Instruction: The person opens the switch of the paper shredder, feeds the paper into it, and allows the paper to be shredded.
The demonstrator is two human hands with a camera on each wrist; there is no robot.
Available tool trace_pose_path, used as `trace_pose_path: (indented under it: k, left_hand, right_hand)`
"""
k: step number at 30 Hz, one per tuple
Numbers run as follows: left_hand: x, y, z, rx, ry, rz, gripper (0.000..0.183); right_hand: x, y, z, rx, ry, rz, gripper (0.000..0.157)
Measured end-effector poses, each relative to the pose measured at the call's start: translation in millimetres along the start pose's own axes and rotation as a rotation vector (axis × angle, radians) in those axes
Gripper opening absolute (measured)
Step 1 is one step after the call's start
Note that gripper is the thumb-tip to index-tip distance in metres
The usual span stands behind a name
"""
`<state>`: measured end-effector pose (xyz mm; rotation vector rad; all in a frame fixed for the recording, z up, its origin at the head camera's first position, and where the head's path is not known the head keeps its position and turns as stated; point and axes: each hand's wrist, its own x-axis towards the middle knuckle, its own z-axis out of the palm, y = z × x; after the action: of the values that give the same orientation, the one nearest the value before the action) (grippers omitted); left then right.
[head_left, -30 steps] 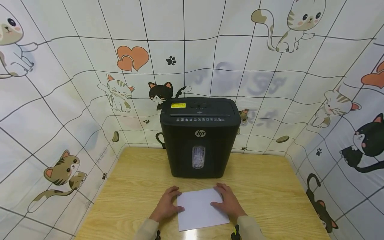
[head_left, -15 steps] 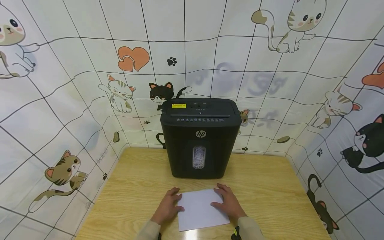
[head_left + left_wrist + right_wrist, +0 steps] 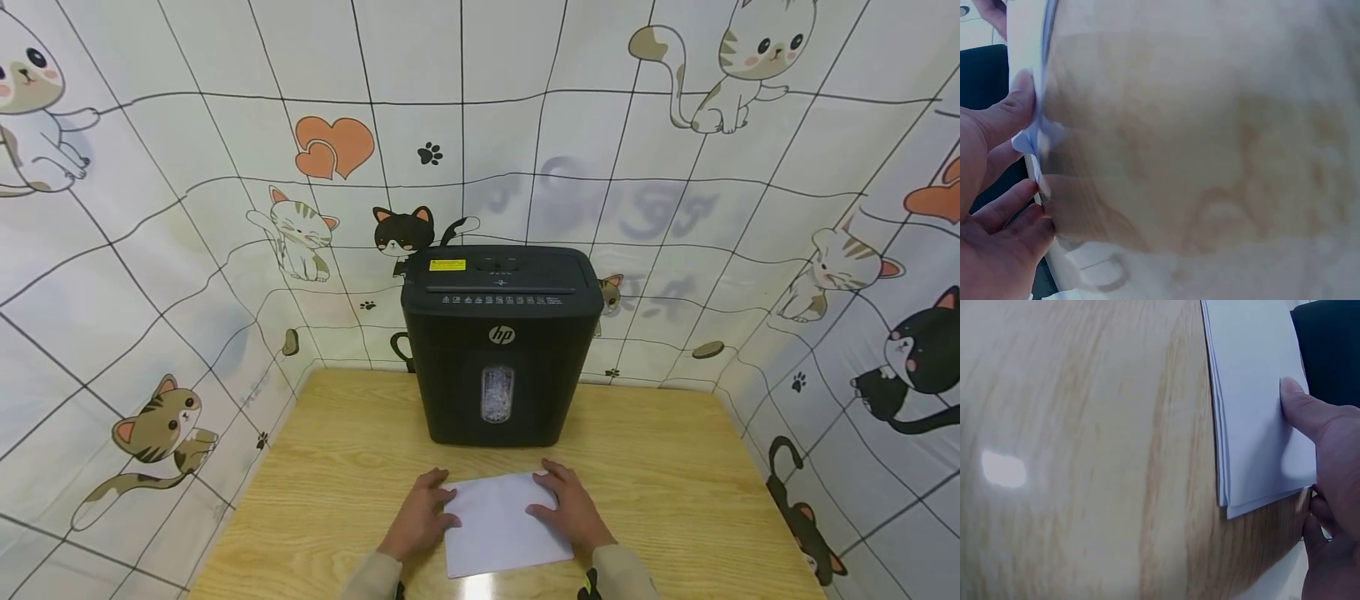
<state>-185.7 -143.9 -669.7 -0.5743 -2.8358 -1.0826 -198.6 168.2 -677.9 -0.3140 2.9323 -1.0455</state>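
Note:
A thin stack of white paper [image 3: 497,527] lies on the wooden table in front of me. My left hand [image 3: 420,518] holds its left edge, the thumb on top and the other fingers beside the edge. In the left wrist view, a paper corner [image 3: 1023,142] bends up by the left index finger. My right hand [image 3: 573,510] holds the opposite side, with its thumb [image 3: 1300,403] on the top sheet. Several layered sheets [image 3: 1260,425] show along the near edge in the right wrist view. Just beyond stands a black HP paper shredder [image 3: 457,367], its feed slot on top.
The light wooden table [image 3: 660,475] extends on both sides of the paper. White cloth walls [image 3: 225,208] printed with cats and grid lines enclose it at the back, left and right. Shredded bits show through the shredder's front window [image 3: 497,394].
Both hands and the paper stay almost still. The left fingers have shifted slightly against the paper's left edge.

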Motion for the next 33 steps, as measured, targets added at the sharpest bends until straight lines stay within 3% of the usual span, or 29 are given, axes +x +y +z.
trace_pose_path:
  k: [4, 12, 15, 19, 23, 30, 33]
  left_hand:
    - [2.2, 3.2, 0.6, -0.029, 0.036, -0.012, 0.036]
    - [7.9, 10.4, 0.1, -0.179, 0.06, -0.067, 0.031]
    - [9.7, 12.4, -1.4, -0.288, 0.047, -0.096, 0.043]
    - [11.4, 13.7, -2.6, -0.372, 0.031, -0.138, 0.066]
    - [11.3, 12.6, -0.2, -0.397, 0.026, -0.153, 0.06]
    - [10.0, 13.3, -1.0, -0.417, -0.004, -0.185, 0.037]
    - [9.0, 12.3, -2.4, -0.44, 0.003, -0.193, 0.034]
  right_hand:
    - [0.4, -0.2, 1.8, 0.015, -0.004, 0.025, 0.048]
    - [0.7, 1.3, 3.7, 0.021, 0.051, -0.044, 0.027]
    - [1.0, 1.7, 3.7, 0.005, 0.066, -0.058, 0.033]
    - [2.0, -0.2, 2.8, 0.012, 0.044, -0.014, 0.062]
    - [4.7, -3.1, 1.3, 0.04, 0.018, 0.041, 0.078]
    - [9.3, -2.1, -3.6, 0.079, 0.062, 0.006, 0.047]
    - [11.8, -3.9, -6.8, 0.081, 0.068, 0.03, 0.051]
